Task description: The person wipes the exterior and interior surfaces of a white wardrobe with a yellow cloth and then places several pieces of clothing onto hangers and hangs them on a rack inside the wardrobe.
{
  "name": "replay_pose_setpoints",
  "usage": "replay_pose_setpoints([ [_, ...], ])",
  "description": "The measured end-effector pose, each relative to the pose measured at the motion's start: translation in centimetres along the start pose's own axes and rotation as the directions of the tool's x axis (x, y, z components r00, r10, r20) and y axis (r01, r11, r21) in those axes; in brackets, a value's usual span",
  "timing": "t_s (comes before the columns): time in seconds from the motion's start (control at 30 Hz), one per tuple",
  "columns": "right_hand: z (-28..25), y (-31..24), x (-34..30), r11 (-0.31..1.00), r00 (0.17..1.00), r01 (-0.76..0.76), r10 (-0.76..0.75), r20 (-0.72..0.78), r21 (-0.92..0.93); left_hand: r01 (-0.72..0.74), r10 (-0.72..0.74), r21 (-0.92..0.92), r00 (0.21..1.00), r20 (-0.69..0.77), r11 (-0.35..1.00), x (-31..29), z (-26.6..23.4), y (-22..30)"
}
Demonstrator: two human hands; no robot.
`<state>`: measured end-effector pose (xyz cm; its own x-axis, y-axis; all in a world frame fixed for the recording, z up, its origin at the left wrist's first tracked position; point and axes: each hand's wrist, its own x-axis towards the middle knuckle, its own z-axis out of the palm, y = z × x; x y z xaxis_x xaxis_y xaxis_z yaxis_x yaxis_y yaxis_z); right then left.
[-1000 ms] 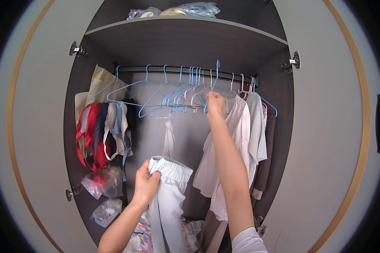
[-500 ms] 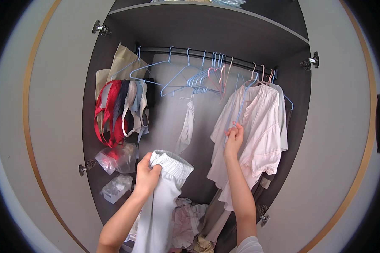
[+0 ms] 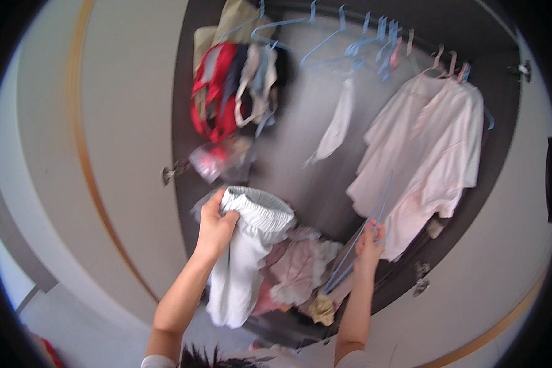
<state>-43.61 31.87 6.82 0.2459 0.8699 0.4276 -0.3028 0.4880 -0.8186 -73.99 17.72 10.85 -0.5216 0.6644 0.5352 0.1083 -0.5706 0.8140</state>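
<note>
My left hand [image 3: 218, 227] grips white trousers [image 3: 236, 270] at their gathered elastic waistband, fingers closed around the edge. The waistband gapes, and the legs hang down in front of the wardrobe. My right hand [image 3: 369, 245] is closed on a thin blue clothes hanger [image 3: 331, 286] with nothing on it, held slantwise below the hanging blouses. A pale pink blouse [image 3: 420, 135] hangs just above my right hand. Behind the trousers lies a heap of pink and white clothes [image 3: 300, 264] on the wardrobe bottom.
Several blue hangers [image 3: 325, 38] line the rail at the top. Red and dark bras [image 3: 218, 92] hang at left above a clear plastic bag [image 3: 221, 161]. A white strip of cloth [image 3: 337, 126] dangles mid-wardrobe. Open doors with metal hinges [image 3: 175, 172] stand on both sides.
My view has tilted down and turned left. My right hand has brought the blue hanger down from in front of the blouses. The left hand keeps hold of the trousers.
</note>
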Motion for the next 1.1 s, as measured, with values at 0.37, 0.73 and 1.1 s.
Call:
replay_pose_setpoints([
  [0.37, 10.3, 2.0, -13.4, 0.977, 0.608, -0.066, 0.199, 0.769, -0.201, 0.238, -0.24, -0.066, 0.971, -0.021, 0.969, -8.7, -10.4, -0.5],
  [0.73, 18.7, 2.2, -19.9, 0.989, 0.062, 0.15, -0.014, 0.998, 0.005, 0.239, -0.277, 0.324, 0.958, 0.076, 0.916, -14.1, -14.2, 2.9],
  [1.1, 20.4, 0.6, -18.8, 0.975, 0.31, -0.066, 0.223, 0.924, -0.213, 0.427, 0.014, 0.579, 0.796, -0.605, 0.695, -23.0, -22.1, -9.0],
])
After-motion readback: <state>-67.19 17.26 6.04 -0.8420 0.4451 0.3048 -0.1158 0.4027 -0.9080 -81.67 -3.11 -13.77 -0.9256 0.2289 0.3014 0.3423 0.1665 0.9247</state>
